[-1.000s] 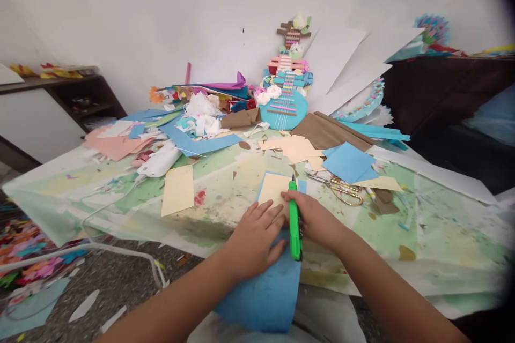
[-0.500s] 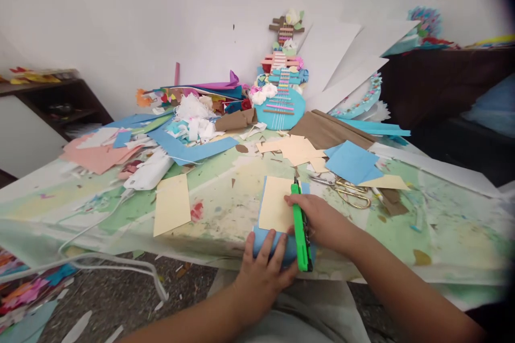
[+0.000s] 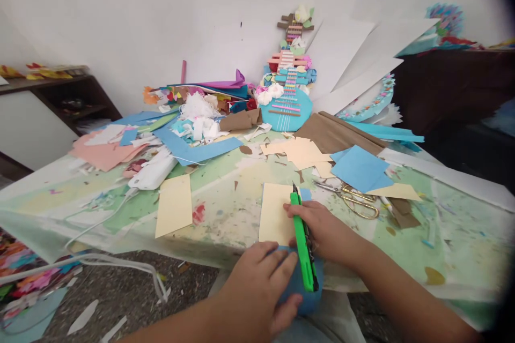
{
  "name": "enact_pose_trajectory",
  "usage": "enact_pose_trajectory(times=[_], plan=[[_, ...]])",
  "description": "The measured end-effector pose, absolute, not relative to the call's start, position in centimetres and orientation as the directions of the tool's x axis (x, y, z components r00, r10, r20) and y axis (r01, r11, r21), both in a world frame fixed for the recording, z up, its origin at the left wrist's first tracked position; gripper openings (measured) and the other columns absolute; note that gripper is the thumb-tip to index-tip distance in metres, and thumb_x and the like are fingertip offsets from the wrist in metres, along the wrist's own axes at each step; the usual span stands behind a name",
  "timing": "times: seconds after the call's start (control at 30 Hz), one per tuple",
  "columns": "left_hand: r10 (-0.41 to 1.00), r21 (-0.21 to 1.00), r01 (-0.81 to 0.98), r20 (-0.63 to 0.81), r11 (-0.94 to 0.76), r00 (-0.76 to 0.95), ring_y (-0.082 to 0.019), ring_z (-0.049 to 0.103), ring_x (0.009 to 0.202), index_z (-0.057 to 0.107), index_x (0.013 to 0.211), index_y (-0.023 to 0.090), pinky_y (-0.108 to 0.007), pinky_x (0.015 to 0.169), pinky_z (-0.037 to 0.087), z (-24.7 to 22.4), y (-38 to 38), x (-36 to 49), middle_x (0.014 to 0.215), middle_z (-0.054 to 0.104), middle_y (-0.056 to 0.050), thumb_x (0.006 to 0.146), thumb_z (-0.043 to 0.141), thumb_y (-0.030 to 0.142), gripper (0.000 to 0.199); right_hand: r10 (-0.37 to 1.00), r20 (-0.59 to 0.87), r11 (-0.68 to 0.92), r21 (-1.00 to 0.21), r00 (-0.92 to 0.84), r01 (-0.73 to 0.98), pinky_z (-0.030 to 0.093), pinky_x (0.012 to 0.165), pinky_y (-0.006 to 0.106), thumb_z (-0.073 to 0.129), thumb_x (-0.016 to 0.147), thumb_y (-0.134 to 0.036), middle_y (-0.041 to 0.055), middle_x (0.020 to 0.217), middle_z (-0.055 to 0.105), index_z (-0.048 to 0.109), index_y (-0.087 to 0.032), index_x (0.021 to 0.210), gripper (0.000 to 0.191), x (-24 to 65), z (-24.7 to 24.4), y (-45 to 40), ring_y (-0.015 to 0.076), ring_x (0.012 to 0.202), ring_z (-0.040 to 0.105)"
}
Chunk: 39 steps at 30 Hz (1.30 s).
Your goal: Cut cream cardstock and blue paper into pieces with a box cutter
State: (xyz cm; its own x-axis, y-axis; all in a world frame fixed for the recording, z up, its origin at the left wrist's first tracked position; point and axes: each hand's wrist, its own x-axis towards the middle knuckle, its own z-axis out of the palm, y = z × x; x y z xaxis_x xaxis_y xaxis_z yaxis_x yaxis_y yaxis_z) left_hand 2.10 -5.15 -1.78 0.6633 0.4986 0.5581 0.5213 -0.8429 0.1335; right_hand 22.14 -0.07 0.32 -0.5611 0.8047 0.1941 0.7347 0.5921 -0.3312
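A green utility knife (image 3: 302,246) with a dark tip pointing away is held in my right hand (image 3: 328,230). Beneath its tip lies a cream card (image 3: 276,214) on top of blue paper (image 3: 304,194); the paper's near part hangs past the table edge. My left hand (image 3: 261,284) rests over the near end of the card and blue paper, fingers spread slightly and bent, with the thumb apart. Whether the blade touches the card cannot be made out.
Gold-handled scissors (image 3: 360,203) lie to the right, beside blue sheets (image 3: 360,169). Another cream card (image 3: 175,205) is at the left, near a white power strip (image 3: 153,169). A blue paper guitar (image 3: 286,112) leans against the wall.
My left hand has moved nearer and turned, its fingers less spread. The green knife has shifted slightly nearer with my right hand. The view has tilted and shifted a little left.
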Motion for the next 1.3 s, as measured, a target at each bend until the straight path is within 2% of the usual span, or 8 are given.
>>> enact_pose_trajectory(times=[0.1, 0.2, 0.33, 0.43, 0.7, 1.0, 1.3], plan=[[0.581, 0.223, 0.565, 0.55, -0.794, 0.6, -0.022, 0.057, 0.091, 0.058, 0.103, 0.014, -0.036, 0.087, 0.044, 0.4, -3.3, 1.5, 0.095, 0.065, -0.009, 0.082, 0.044, 0.029, 0.029, 0.783, 0.238, 0.62, -0.353, -0.574, 0.7, 0.04, 0.084, 0.043, 0.064, 0.069, -0.028, 0.013, 0.104, 0.061, 0.048, -0.016, 0.109, 0.045, 22.3, -0.1, 0.1, 0.025, 0.095, 0.056], [0.671, 0.251, 0.644, 0.48, -0.722, 0.565, -0.023, 0.056, 0.09, 0.06, 0.096, 0.014, -0.04, 0.085, 0.045, 1.2, -0.7, 1.4, 0.094, 0.064, -0.009, 0.081, 0.045, 0.029, 0.026, 0.759, 0.308, 0.651, -0.37, -0.573, 0.663, 0.037, 0.088, 0.045, 0.064, 0.07, -0.028, 0.0127, 0.109, 0.06, 0.047, -0.018, 0.108, 0.043, 22.4, -0.7, 0.2, 0.0244, 0.098, 0.055], [0.736, 0.162, 0.729, 0.308, -0.665, 0.603, -0.028, 0.047, 0.112, 0.057, 0.106, 0.012, -0.044, 0.093, 0.038, 0.0, 2.3, 2.2, 0.116, 0.057, -0.014, 0.081, 0.048, 0.037, 0.037, 0.756, 0.338, 0.655, -0.374, -0.561, 0.657, 0.034, 0.094, 0.048, 0.06, 0.073, -0.025, 0.0121, 0.116, 0.057, 0.047, -0.02, 0.107, 0.036, 22.4, -1.0, 0.0, 0.0236, 0.106, 0.052], [0.736, 0.131, 0.727, 0.212, -0.674, 0.643, -0.029, 0.042, 0.118, 0.054, 0.111, 0.012, -0.046, 0.096, 0.034, -1.1, 3.4, 2.8, 0.125, 0.051, -0.015, 0.081, 0.048, 0.04, 0.042, 0.767, 0.317, 0.642, -0.387, -0.558, 0.662, 0.032, 0.095, 0.049, 0.059, 0.074, -0.026, 0.012, 0.117, 0.056, 0.047, -0.021, 0.105, 0.033, 22.4, -1.0, -0.1, 0.024, 0.11, 0.05], [0.728, 0.157, 0.711, 0.195, -0.685, 0.658, -0.03, 0.038, 0.122, 0.053, 0.112, 0.011, -0.047, 0.099, 0.031, -1.3, 3.6, 3.0, 0.128, 0.047, -0.016, 0.082, 0.046, 0.039, 0.042, 0.744, 0.344, 0.668, -0.347, -0.573, 0.658, 0.032, 0.095, 0.049, 0.059, 0.077, -0.029, 0.0123, 0.117, 0.056, 0.043, -0.023, 0.103, 0.032, 22.4, -1.3, 0.0, 0.0248, 0.111, 0.049], [0.731, 0.142, 0.72, 0.219, -0.679, 0.646, -0.03, 0.04, 0.12, 0.055, 0.109, 0.012, -0.047, 0.097, 0.033, -1.3, 3.6, 3.2, 0.127, 0.049, -0.016, 0.081, 0.047, 0.038, 0.04, 0.763, 0.319, 0.646, -0.379, -0.562, 0.662, 0.03, 0.097, 0.048, 0.059, 0.076, -0.03, 0.0104, 0.118, 0.056, 0.044, -0.023, 0.103, 0.031, 22.6, -1.3, 0.1, 0.0227, 0.113, 0.048], [0.749, 0.121, 0.74, 0.147, -0.661, 0.646, -0.031, 0.039, 0.12, 0.055, 0.108, 0.01, -0.046, 0.099, 0.031, -0.6, 3.4, 3.7, 0.126, 0.048, -0.017, 0.081, 0.046, 0.037, 0.039, 0.766, 0.287, 0.643, -0.385, -0.576, 0.663, 0.03, 0.099, 0.048, 0.056, 0.078, -0.022, 0.0117, 0.12, 0.055, 0.046, -0.021, 0.105, 0.029, 22.6, -0.9, 0.1, 0.0218, 0.115, 0.047]])
